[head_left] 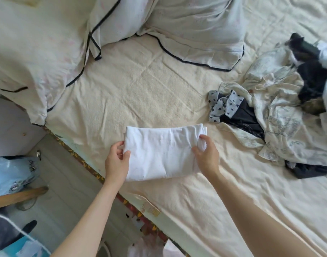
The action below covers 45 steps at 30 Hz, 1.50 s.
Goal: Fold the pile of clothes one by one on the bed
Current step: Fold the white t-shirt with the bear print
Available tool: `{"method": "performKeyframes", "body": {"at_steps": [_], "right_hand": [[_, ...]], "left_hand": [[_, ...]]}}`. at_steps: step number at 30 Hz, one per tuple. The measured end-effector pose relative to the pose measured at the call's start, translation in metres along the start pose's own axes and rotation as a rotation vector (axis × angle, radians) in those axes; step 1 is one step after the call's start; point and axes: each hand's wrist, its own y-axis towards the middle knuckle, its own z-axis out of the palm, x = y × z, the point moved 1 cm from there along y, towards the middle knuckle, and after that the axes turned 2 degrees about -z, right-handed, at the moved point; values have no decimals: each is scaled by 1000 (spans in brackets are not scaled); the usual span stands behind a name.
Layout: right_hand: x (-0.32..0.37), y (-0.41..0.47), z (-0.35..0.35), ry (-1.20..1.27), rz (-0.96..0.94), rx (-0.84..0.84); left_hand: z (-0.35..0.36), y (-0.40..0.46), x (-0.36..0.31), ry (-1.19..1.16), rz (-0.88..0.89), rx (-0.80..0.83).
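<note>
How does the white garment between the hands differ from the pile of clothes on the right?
The white garment is one plain piece, folded flat; the pile of clothes is crumpled, mixing dark and patterned pieces. Both hands hold the garment; none touches the pile. Both lie on the bed.

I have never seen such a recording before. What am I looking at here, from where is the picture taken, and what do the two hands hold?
There is no machine here: a person wears a camera on the head, so the one picture looks forward and down at their own arms. The left hand and the right hand each grip one end of a folded white garment, which lies on the cream bed sheet. To the right lies a pile of unfolded clothes, among them a grey piece with stars. At the top are pillows with dark trim. At lower left you see the floor beside the bed.
</note>
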Motion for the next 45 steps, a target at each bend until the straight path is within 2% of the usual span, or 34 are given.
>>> {"method": "performKeyframes", "body": {"at_steps": [8,13,17,22,29,34,39,42,45], "right_hand": [[25,-104,-76,91,-29,-93],[33,-175,-138,126,-69,-264],[11,-236,-184,161,-35,-420],[-48,-315,-234,228,84,-567],[-150,-391,-290,396,267,-749],[-237,-416,-323,532,397,-780],[-322,-431,-372,664,547,-851],[-361,-432,-399,718,645,-928],[-393,-421,-422,765,686,-1011]], "left_hand": [[-46,-72,-33,-91,29,108],[-46,-120,-58,-122,141,231],[-27,-164,-78,-88,236,379],[15,-234,-106,27,347,581],[95,-342,-130,262,558,763],[166,-414,-119,400,561,835],[273,-495,-132,578,639,882],[342,-539,-149,651,750,934],[413,-577,-171,691,947,927]]}}
